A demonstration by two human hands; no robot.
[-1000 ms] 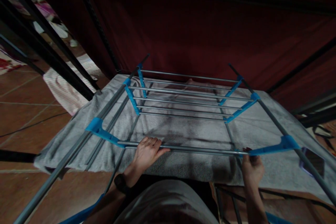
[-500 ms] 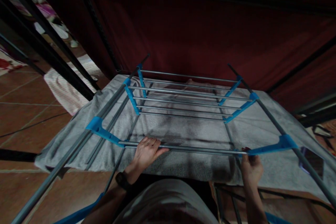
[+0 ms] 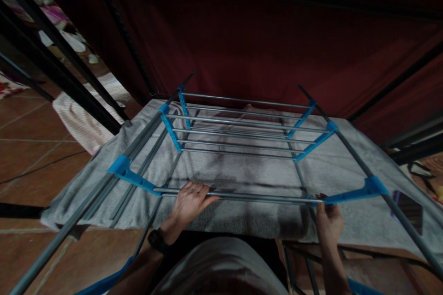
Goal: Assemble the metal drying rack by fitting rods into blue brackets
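Observation:
A rack of grey metal tubes with blue plastic brackets lies across a grey blanket in front of me. My left hand [image 3: 191, 200] is wrapped over the near metal crossbar [image 3: 256, 197], close to the left blue bracket [image 3: 133, 176]. At the bar's other end, my right hand [image 3: 328, 221] grips it where it meets the right blue bracket [image 3: 358, 191]; its fingertips are partly hidden behind the bar. Farther off, several thinner rods [image 3: 238, 140] span between more blue brackets. Loose grey tubes [image 3: 140, 170] lie on the blanket at the left.
The grey blanket [image 3: 214, 221] covers a raised surface against a dark red curtain [image 3: 242, 46]. A dark flat object with a purple edge [image 3: 408, 212] lies at the right. Black metal posts [image 3: 58, 55] rise at the left, beside a striped cloth [image 3: 83, 120] and tiled floor [image 3: 31, 156].
The view has shifted slightly, so the rack appears a little farther left. Both hands keep the same hold on the crossbar.

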